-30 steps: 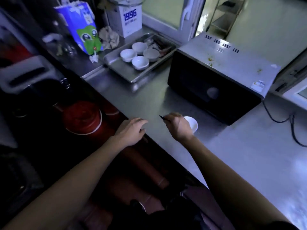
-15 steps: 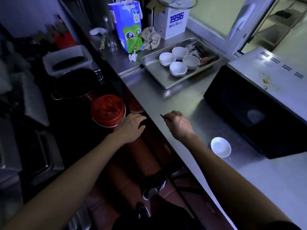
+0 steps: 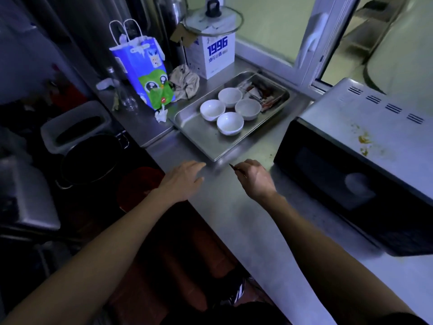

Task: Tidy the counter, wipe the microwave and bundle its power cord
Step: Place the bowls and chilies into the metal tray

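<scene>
Along the right of the head view, items listed by size:
Table [image 3: 236, 221]: a steel surface ran from the lower right toward the window and carried everything below.
Microwave [image 3: 346, 174]: it stood on the table at the right, dark door facing the person, grey top marked with yellowish food stains; its power cord was not visible.
Tray [image 3: 199, 134]: a metal tray lay on the table left of the microwave, its near corner just beyond the hands.
Paper bag [image 3: 150, 76]: a blue bag with a green cartoon face stood upright behind the tray's left end.
White box [image 3: 210, 55]: printed "1996", it stood at the back near the window, with a glass lid [image 3: 212, 18] resting on top.
Crumpled cloth [image 3: 185, 82]: it lay between the bag and the box.
Bowls [image 3: 229, 123]: four white bowls sat upright in a cluster inside the tray, with some scraps behind them.
Left hand [image 3: 182, 179]: it hovered at the table's front edge, fingers loosely extended toward the tray; grip released, holding nothing.
Right hand [image 3: 255, 178]: it was over the table between tray and microwave, fingers curled; grip clenched on a thin dark object [image 3: 234, 168] whose tip stuck out toward the tray.
</scene>
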`<state>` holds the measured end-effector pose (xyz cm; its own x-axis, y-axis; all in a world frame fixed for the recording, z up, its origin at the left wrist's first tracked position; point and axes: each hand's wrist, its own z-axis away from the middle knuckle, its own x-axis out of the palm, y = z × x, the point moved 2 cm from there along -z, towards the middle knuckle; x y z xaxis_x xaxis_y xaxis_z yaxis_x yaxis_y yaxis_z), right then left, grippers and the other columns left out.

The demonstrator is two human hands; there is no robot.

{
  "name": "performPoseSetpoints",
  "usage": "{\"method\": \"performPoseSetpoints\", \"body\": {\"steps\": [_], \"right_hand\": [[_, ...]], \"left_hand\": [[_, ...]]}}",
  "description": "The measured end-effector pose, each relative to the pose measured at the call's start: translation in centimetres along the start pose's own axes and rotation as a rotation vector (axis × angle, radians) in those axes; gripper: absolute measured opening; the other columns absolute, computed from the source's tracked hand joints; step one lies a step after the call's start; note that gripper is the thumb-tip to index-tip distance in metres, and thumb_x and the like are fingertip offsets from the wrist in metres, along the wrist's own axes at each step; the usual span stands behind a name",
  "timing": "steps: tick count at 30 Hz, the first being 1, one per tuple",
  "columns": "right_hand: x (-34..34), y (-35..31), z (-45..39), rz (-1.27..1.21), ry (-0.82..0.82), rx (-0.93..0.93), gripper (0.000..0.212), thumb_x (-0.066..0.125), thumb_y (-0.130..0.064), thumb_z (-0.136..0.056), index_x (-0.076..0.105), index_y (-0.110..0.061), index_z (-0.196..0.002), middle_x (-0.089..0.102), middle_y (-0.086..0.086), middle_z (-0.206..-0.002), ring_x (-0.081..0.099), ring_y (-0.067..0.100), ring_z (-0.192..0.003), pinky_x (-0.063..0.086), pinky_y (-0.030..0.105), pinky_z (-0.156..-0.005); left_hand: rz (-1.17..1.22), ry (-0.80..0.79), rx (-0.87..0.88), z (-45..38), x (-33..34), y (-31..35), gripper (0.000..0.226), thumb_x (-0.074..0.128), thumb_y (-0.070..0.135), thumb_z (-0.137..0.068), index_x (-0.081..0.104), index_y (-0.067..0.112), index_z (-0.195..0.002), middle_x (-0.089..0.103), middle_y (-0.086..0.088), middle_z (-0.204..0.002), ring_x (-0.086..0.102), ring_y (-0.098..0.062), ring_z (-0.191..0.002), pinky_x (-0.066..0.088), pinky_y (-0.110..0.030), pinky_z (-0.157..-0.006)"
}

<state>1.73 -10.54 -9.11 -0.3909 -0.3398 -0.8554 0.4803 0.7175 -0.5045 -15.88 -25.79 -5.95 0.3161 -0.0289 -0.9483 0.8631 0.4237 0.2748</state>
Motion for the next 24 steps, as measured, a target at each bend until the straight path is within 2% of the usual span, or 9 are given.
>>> {"method": "performPoseSetpoints", "body": {"steps": [4,7,9,12,17,20,24], "right_hand": [[-1.1,2.1,-0.9,-0.013,0.042,0.022,0.019,0.057,-0.026,-0.097,0.071,-0.014,-0.101,0.064,0.008,-0.095,0.058,0.032,-0.094,0.047,0.037,-0.069],[-1.8,3.5,-1.3,-0.045,0.060,0.051,0.017,0.058,-0.024,-0.095,0.071,-0.013,-0.097,0.064,0.008,-0.092,0.058,0.031,-0.091,0.051,0.043,-0.069],[-2.3,4.3,-1.7,-0.053,0.080,0.078,0.016,0.059,-0.024,-0.094,0.071,-0.014,-0.097,0.064,0.008,-0.092,0.057,0.031,-0.091,0.051,0.044,-0.070],[-2.6,5.1,-2.6,-0.052,0.111,0.097,0.016,0.059,-0.021,-0.094,0.072,-0.014,-0.098,0.064,0.009,-0.093,0.058,0.031,-0.091,0.050,0.042,-0.071],[-1.1,5.7,-3.9,-0.043,0.109,0.127,0.017,0.058,-0.022,-0.095,0.071,-0.013,-0.100,0.064,0.007,-0.094,0.057,0.030,-0.094,0.051,0.044,-0.071],[0.4,6.1,-5.5,-0.048,0.107,0.157,0.018,0.057,-0.024,-0.095,0.071,-0.015,-0.100,0.064,0.006,-0.094,0.057,0.030,-0.092,0.052,0.046,-0.070],[1.6,6.1,-9.7,-0.046,0.131,0.207,0.017,0.058,-0.022,-0.094,0.073,-0.016,-0.101,0.066,0.006,-0.093,0.059,0.030,-0.092,0.051,0.041,-0.071]], "left_hand": [[-0.013,-0.027,0.029,-2.6,-0.6,1.3,0.050,0.056,0.033,-0.095,0.049,0.019,-0.143,0.051,-0.003,-0.143,0.044,-0.025,-0.132,0.037,-0.040,-0.110],[-0.016,-0.007,0.060,-4.6,-1.2,2.1,0.042,0.054,0.035,-0.088,0.063,0.017,-0.125,0.061,-0.004,-0.128,0.054,-0.030,-0.120,0.044,-0.040,-0.101],[-0.019,0.011,0.080,-6.3,-1.6,2.4,0.042,0.051,0.036,-0.082,0.066,0.017,-0.116,0.065,-0.004,-0.119,0.059,-0.032,-0.112,0.047,-0.043,-0.095],[-0.037,-0.005,0.121,-8.7,-2.1,2.7,0.041,0.054,0.035,-0.085,0.064,0.018,-0.121,0.066,-0.004,-0.118,0.061,-0.031,-0.110,0.050,-0.043,-0.092],[-0.045,-0.042,0.185,-12.4,-2.1,2.6,0.041,0.057,0.033,-0.094,0.057,0.023,-0.133,0.062,0.000,-0.130,0.059,-0.026,-0.114,0.049,-0.039,-0.093],[-0.021,-0.068,0.226,-15.3,-1.8,1.3,0.041,0.056,0.033,-0.094,0.056,0.024,-0.134,0.060,0.000,-0.133,0.056,-0.026,-0.120,0.048,-0.039,-0.096],[0.002,-0.053,0.280,-20.4,-2.5,-0.5,0.040,0.058,0.030,-0.094,0.058,0.022,-0.133,0.060,0.001,-0.134,0.056,-0.027,-0.121,0.048,-0.038,-0.095]]}}
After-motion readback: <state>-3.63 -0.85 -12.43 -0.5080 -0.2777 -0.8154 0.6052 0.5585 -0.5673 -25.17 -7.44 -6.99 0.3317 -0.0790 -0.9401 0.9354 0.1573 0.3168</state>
